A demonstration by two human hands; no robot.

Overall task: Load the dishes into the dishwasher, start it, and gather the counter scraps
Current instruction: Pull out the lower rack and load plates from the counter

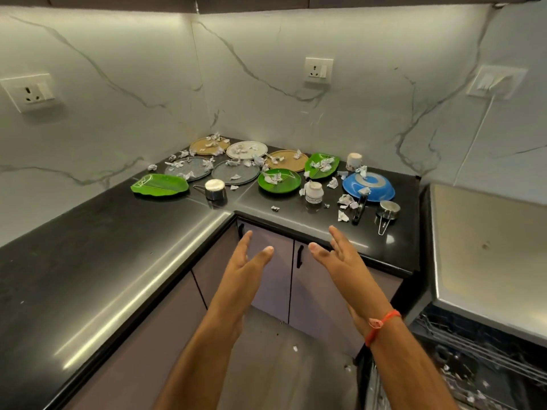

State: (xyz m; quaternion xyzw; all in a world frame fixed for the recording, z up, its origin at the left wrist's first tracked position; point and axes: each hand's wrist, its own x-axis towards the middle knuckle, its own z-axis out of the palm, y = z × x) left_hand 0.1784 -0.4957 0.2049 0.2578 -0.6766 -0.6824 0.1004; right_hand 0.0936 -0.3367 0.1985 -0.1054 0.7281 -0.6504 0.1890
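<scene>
In front of the black counter (124, 261), the left hand (242, 264) and right hand (340, 255) hover with fingers straight, grasping nothing. Paper scraps (346, 200) litter the dishes, among them a blue pan (368, 186).

Scrap-strewn plates (247, 150) clustered in counter corner (189, 202)

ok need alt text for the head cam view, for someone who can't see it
Two open, empty hands, left hand and right hand, reach toward a black corner counter strewn with plates and crumpled paper scraps. Among the dishes are a blue pan, green leaf-shaped plates and steel cups. An open dishwasher rack sits at lower right.
</scene>
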